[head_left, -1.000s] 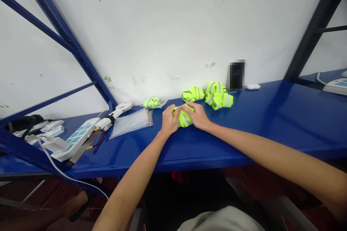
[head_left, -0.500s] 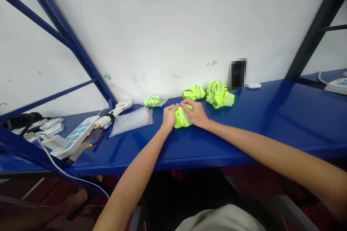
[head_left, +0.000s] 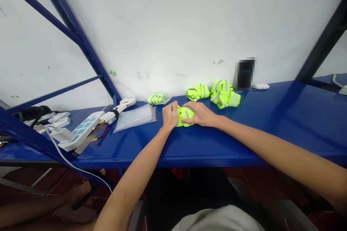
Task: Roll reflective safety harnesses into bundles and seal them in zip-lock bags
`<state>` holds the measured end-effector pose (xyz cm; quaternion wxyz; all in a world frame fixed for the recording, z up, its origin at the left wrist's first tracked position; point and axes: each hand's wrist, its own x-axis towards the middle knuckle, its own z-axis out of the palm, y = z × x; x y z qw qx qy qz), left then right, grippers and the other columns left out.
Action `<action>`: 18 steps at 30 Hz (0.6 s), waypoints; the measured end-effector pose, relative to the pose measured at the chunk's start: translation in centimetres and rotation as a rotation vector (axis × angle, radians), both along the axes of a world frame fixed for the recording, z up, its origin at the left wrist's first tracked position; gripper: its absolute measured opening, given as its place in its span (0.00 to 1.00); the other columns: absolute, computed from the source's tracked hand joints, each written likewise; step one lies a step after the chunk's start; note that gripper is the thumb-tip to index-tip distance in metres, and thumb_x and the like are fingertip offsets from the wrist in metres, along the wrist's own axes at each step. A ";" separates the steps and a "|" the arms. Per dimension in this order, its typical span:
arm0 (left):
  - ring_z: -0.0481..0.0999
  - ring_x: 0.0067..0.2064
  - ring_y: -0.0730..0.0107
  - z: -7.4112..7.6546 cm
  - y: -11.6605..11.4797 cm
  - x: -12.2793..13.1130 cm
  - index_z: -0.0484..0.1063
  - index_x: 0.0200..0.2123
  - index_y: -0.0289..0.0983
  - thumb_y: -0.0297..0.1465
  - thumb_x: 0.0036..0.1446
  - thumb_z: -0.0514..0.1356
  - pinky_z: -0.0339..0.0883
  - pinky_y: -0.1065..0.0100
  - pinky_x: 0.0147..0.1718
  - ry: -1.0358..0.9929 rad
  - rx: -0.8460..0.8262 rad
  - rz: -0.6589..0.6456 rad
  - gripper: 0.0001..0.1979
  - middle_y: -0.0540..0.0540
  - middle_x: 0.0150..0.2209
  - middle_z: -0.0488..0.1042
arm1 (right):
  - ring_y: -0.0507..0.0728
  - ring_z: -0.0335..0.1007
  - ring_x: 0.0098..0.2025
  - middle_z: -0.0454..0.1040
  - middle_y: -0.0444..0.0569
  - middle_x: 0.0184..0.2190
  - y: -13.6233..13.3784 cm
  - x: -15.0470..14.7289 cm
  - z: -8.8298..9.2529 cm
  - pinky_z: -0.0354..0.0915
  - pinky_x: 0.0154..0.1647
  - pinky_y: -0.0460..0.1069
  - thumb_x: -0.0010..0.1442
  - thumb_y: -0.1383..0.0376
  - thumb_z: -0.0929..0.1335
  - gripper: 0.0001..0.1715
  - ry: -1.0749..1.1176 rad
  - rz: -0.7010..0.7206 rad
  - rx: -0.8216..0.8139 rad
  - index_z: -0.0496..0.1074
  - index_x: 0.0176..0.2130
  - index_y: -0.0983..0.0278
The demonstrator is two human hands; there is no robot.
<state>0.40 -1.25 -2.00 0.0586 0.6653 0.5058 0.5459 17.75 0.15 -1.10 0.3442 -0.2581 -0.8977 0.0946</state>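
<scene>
A folded neon-yellow cloth bundle with grey stripes lies on the blue table between my hands. My left hand grips its left side, fingers curled. From the right, my right hand wraps round the bundle, thumb on its front and fingers over its top. Behind them sit another neon bundle and a looser neon heap by the wall. A neon bundle in a clear bag rests to the left, behind a stack of clear zip bags.
A white handheld fan, a white power strip and a red-black cable are at the left. A pixelated dark object and a white case stand near the wall. A person's leg shows at lower left.
My right hand has opened wider round the bundle, its thumb now across the front. My left fingers have curled more. The whole view has shifted slightly.
</scene>
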 end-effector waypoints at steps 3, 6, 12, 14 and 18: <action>0.69 0.32 0.66 0.6 0.7 -2.1 0.68 0.39 0.39 0.40 0.65 0.44 0.59 0.67 0.35 -0.005 0.046 0.126 0.17 0.48 0.28 0.69 | 0.64 0.71 0.45 0.74 0.55 0.45 -0.2 -0.1 0.3 0.65 0.46 0.56 0.52 0.51 0.72 0.30 -0.010 -0.051 -0.030 0.69 0.49 0.66; 0.70 0.45 0.55 1.3 1.3 -6.3 0.65 0.50 0.37 0.40 0.60 0.51 0.60 0.59 0.45 0.132 0.015 0.510 0.18 0.40 0.40 0.72 | 0.64 0.72 0.44 0.75 0.55 0.44 -0.5 -0.1 0.7 0.65 0.44 0.55 0.53 0.51 0.71 0.28 -0.036 -0.066 -0.044 0.70 0.47 0.66; 0.71 0.48 0.38 1.0 1.5 -12.7 0.72 0.43 0.35 0.44 0.52 0.58 0.61 0.50 0.42 0.412 -0.509 0.676 0.21 0.28 0.45 0.74 | 0.64 0.72 0.41 0.75 0.55 0.42 -0.8 0.1 1.1 0.64 0.40 0.54 0.55 0.50 0.69 0.28 -0.089 -0.090 -0.031 0.70 0.48 0.66; 0.73 0.44 0.41 1.0 1.4 -12.7 0.74 0.38 0.37 0.42 0.53 0.57 0.62 0.52 0.40 0.384 -0.536 0.661 0.16 0.31 0.40 0.76 | 0.65 0.71 0.42 0.75 0.56 0.43 -0.9 0.2 1.0 0.64 0.40 0.54 0.54 0.49 0.69 0.30 -0.095 -0.105 -0.018 0.70 0.48 0.66; 0.74 0.41 0.48 1.6 0.6 -10.9 0.74 0.34 0.38 0.37 0.56 0.54 0.63 0.56 0.39 0.349 -0.243 0.709 0.11 0.37 0.37 0.76 | 0.65 0.71 0.42 0.74 0.57 0.44 -1.2 0.2 0.9 0.64 0.38 0.54 0.54 0.48 0.69 0.30 -0.134 -0.118 0.001 0.69 0.49 0.65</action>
